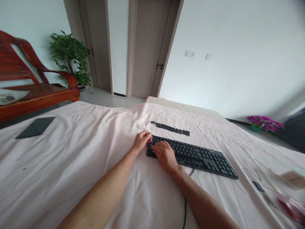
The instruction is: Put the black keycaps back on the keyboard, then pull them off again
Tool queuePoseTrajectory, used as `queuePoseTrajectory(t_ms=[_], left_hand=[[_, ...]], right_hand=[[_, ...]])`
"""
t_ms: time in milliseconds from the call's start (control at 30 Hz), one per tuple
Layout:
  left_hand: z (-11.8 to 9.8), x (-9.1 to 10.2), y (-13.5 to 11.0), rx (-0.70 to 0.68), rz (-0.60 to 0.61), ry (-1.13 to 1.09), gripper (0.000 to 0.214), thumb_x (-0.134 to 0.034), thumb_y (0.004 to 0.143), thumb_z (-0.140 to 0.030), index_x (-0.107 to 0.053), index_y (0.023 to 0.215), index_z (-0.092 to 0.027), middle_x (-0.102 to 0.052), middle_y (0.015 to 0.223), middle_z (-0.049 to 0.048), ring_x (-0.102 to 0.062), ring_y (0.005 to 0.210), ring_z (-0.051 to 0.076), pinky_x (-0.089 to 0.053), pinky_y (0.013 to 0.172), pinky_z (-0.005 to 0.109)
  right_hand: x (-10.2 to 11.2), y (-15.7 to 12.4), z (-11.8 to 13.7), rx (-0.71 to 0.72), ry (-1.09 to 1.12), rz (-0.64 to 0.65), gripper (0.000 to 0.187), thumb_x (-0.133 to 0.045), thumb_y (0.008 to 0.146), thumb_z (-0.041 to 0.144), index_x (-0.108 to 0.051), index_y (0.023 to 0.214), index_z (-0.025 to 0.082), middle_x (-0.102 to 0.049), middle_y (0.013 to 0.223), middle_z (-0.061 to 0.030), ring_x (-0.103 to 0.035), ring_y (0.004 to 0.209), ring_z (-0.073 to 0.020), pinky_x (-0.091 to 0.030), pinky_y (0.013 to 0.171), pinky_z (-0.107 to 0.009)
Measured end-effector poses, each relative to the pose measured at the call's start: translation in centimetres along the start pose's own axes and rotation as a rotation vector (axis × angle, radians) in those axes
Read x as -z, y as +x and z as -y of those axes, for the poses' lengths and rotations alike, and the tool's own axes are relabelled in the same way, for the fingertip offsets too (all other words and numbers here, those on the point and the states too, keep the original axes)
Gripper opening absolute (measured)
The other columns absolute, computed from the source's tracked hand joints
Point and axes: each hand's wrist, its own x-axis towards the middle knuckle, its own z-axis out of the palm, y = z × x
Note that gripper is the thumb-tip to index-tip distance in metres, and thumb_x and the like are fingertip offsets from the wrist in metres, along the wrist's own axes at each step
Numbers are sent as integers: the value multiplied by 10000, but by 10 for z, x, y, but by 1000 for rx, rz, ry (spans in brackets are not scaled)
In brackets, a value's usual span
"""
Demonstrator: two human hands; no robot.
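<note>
A black computer keyboard [202, 156] lies at a slant on the cloth, some of its keycaps gone along the near side. My left hand [142, 140] is closed at its upper left corner, thumb and fingers pinched on the edge. Over the keyboard's left end rests my right hand [165, 155], its fingers bent and pressed together against the keys; whatever is beneath the fingertips is hidden. Beyond the keyboard, loose black keycaps [168, 128] are laid out in a row. A black cable [185, 206] runs from the near edge towards me.
A pink flowered cloth [114, 127] covers the surface. At left lies a dark flat tablet-like panel [35, 128]. Tweezers [269, 200], a small dark piece [258, 186] and a blurred pink item [290, 206] lie at right. A wooden bench [35, 92] stands beyond.
</note>
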Motion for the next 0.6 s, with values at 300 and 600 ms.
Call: queuePoseTrajectory(t_ms=[300,600], left_hand=[[-3,-1,-3,4,-6,2,253,-653,741,-365,-656,835,-130,-674,754,51,-618,638,119,-474,581,212],[-1,-1,-2,6,-1,-24,258,-666,725,-370,-656,828,-133,-672,732,44,-605,616,112,-465,576,212]], right_hand=[[4,4,6,47,-147,71,145,-587,879,203,-724,866,247,-626,855,-31,-495,826,-167,-398,775,-279],[9,5,17,81,-278,124,198,-515,898,162,-692,830,220,-583,877,-63,-457,873,-204,-351,736,-330]])
